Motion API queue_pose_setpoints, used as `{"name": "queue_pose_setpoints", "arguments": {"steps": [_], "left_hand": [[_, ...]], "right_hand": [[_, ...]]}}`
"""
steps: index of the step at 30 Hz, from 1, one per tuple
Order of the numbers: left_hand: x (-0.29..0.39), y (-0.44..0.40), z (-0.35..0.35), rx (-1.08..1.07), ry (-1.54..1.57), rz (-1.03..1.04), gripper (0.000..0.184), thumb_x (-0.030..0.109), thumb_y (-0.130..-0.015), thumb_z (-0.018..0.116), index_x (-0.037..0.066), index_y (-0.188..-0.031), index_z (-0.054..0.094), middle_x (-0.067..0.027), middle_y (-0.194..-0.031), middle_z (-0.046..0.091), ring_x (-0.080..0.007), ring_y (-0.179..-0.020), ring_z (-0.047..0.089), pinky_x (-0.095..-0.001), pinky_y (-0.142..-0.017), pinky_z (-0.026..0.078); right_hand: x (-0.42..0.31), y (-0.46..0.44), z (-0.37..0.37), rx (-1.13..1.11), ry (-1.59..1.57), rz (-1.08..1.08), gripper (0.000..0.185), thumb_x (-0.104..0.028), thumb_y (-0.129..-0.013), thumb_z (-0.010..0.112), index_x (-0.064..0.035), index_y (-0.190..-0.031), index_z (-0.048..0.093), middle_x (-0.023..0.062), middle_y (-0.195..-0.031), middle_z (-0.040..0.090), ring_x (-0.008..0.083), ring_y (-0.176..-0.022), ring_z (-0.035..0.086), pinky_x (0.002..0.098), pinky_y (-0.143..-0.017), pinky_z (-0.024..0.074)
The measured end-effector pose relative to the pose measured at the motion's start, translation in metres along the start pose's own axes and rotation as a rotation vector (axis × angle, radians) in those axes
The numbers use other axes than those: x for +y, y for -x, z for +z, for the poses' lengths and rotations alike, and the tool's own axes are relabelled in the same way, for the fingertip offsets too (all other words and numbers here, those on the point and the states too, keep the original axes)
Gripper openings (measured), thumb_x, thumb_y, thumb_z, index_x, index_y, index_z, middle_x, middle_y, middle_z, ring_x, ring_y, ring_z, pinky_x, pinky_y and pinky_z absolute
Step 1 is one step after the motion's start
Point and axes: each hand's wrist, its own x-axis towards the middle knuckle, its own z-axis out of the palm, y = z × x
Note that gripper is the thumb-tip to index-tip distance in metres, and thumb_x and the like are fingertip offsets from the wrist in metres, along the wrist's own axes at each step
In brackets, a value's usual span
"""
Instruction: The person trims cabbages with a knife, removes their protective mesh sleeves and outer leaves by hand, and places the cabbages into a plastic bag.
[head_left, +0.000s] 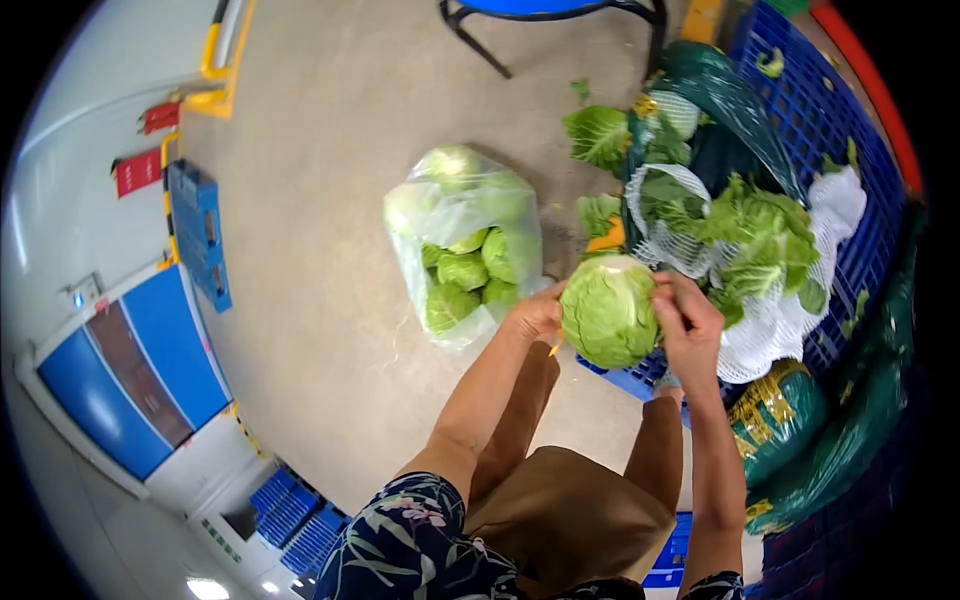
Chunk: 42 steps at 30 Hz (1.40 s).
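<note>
A round green cabbage point(608, 312) is held up in front of my legs. My left hand point(538, 314) grips it from the left side, with its fingers partly hidden behind the head. On the opposite side, my right hand point(692, 322) has its thumb and bent fingers closed at the cabbage's edge. A small orange bit point(556, 347) shows below my left hand; its kind is unclear. To the left, a clear plastic bag point(412, 235) with several cabbages stands on the floor. Loose leaves point(765, 235) and white foam netting point(770, 335) lie to the right.
A blue plastic pallet point(860, 110) lies on the right, under dark green plastic wrapping point(715, 75) and a wrapped green bundle point(785, 405). A blue stool point(530, 8) stands at the far side. More blue pallets point(200, 235) lean by the left wall, near a blue door point(175, 350).
</note>
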Motion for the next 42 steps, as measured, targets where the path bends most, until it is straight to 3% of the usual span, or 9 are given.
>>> {"name": "queue_pose_setpoints", "arguments": {"steps": [4,11,16,22,28,31,34,39,42], "left_hand": [[-0.004,0.045,-0.020,0.232,-0.036,-0.130,0.098,0.032,-0.060,0.084,0.005,-0.141,0.035,-0.0115,-0.135,0.050,-0.0248,-0.122,0.051,-0.0393,-0.102,0.043],[-0.036,0.146,-0.114,0.563,0.197,0.229,0.098,0.047,-0.065,0.079,0.012,-0.143,0.032,-0.0119,-0.143,0.040,-0.0312,-0.130,0.040,-0.0569,-0.105,0.035],[-0.022,0.135,-0.193,0.713,0.324,0.628,0.082,0.051,-0.078,0.070,0.011,-0.140,0.034,-0.0126,-0.140,0.041,-0.0339,-0.128,0.041,-0.0521,-0.104,0.039],[-0.034,0.124,-0.155,1.209,0.121,0.357,0.071,0.042,-0.089,0.063,0.015,-0.143,0.025,-0.0185,-0.141,0.033,-0.0371,-0.110,0.054,-0.0434,-0.092,0.049],[-0.048,0.141,-0.185,1.181,0.159,0.477,0.059,0.040,-0.090,0.061,0.009,-0.134,0.036,-0.0199,-0.122,0.049,-0.0308,-0.095,0.062,-0.0400,-0.076,0.054],[-0.001,0.144,-0.143,1.469,-0.558,-0.117,0.027,0.026,-0.090,0.062,0.000,-0.098,0.063,-0.0087,-0.072,0.061,-0.0186,-0.063,0.061,-0.0315,-0.058,0.052],[0.048,0.082,-0.050,1.190,-1.299,0.174,0.024,0.019,-0.088,0.063,-0.004,-0.080,0.063,-0.0055,-0.056,0.056,-0.0143,-0.053,0.053,-0.0290,-0.052,0.045],[0.116,-0.172,0.009,0.509,-1.164,0.849,0.018,0.016,-0.091,0.056,0.001,-0.099,0.059,-0.0133,-0.092,0.064,-0.0246,-0.084,0.061,-0.0351,-0.076,0.047],[0.119,-0.310,-0.015,0.617,-1.285,0.544,0.026,0.018,-0.091,0.052,0.002,-0.108,0.062,-0.0148,-0.106,0.066,-0.0286,-0.098,0.063,-0.0380,-0.081,0.049]], "right_hand": [[0.010,-0.011,0.007,0.123,-0.394,0.399,0.020,-0.016,-0.090,0.061,0.0017,-0.080,0.062,0.0037,-0.058,0.053,0.0085,-0.041,0.044,0.0230,-0.038,0.0361],[0.043,-0.034,-0.004,0.225,-0.349,0.445,0.018,-0.014,-0.084,0.069,-0.0001,-0.093,0.062,0.0029,-0.066,0.056,0.0091,-0.045,0.048,0.0225,-0.040,0.0406],[0.089,-0.055,-0.013,0.138,-0.476,0.497,0.024,-0.012,-0.085,0.068,-0.0021,-0.106,0.061,0.0069,-0.077,0.062,0.0157,-0.058,0.060,0.0288,-0.049,0.0513],[0.115,-0.127,-0.021,0.236,-0.530,0.394,0.031,-0.009,-0.087,0.065,-0.0049,-0.117,0.058,0.0034,-0.059,0.052,0.0141,-0.044,0.049,0.0295,-0.039,0.0397],[0.130,-0.225,-0.045,0.332,-0.666,0.378,0.016,-0.003,-0.086,0.060,-0.0022,-0.102,0.057,0.0054,-0.065,0.051,0.0171,-0.047,0.049,0.0320,-0.040,0.0386],[0.138,-0.270,-0.067,0.197,-0.613,0.384,0.014,-0.002,-0.086,0.057,-0.0007,-0.100,0.058,0.0069,-0.068,0.053,0.0163,-0.050,0.052,0.0318,-0.041,0.0410],[0.166,-0.316,-0.074,0.013,-0.140,0.286,0.015,-0.002,-0.085,0.052,0.0031,-0.095,0.062,0.0088,-0.072,0.058,0.0173,-0.054,0.055,0.0305,-0.049,0.0470],[0.197,-0.393,-0.087,0.267,0.624,-0.031,0.016,-0.011,-0.080,0.059,-0.0003,-0.084,0.070,0.0135,-0.067,0.065,0.0237,-0.063,0.064,0.0375,-0.061,0.0487],[0.202,-0.398,-0.076,0.290,0.636,0.055,0.023,-0.016,-0.081,0.059,0.0053,-0.086,0.068,0.0249,-0.075,0.065,0.0361,-0.074,0.065,0.0412,-0.067,0.0497]]}}
